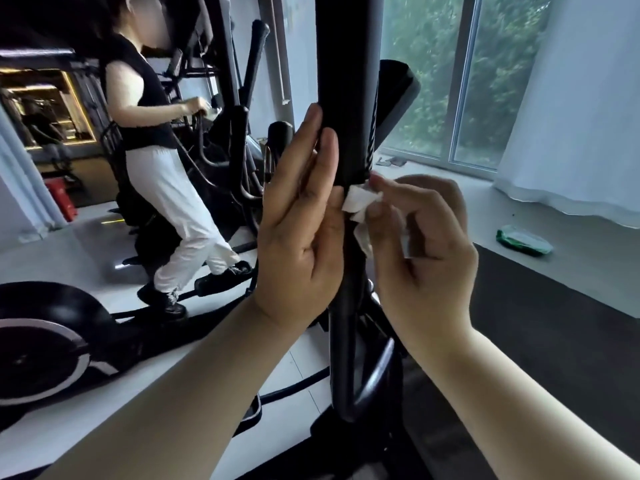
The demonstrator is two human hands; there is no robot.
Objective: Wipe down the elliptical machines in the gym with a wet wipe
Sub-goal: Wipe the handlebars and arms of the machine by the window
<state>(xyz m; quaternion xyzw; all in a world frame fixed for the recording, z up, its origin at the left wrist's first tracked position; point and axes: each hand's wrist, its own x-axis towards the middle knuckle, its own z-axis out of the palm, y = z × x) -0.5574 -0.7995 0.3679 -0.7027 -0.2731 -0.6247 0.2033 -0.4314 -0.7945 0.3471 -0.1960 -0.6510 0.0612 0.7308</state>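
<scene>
Centrally, the black handle post [346, 81] of the near elliptical runs from the top edge down through mid-frame; its top is cut off and its lower bend is partly hidden behind the forearms. The left hand [304, 220] lies flat against the post's left side, fingers straight and together, palm side facing the camera, not wrapped around. The right hand [426, 244] sits just right of the post with fingers curled, pinching a crumpled white wet wipe [360, 200] against the post where the thicker grip section ends. Most of the wipe is bunched between fingertips and post, with a bit trailing below; how far it goes round the back can't be told. At lower left, the near machine's flywheel housing [52, 344] is cut by the frame edge. At upper left, a person [138, 109] in a black top and white trousers stands on a second elliptical [239, 140], largely covering it. At right, a green pack [524, 240] lies on the floor, its label unreadable, near a dark mat [554, 323]. The window [433, 71] and white curtain [571, 116] fill the upper right.
</scene>
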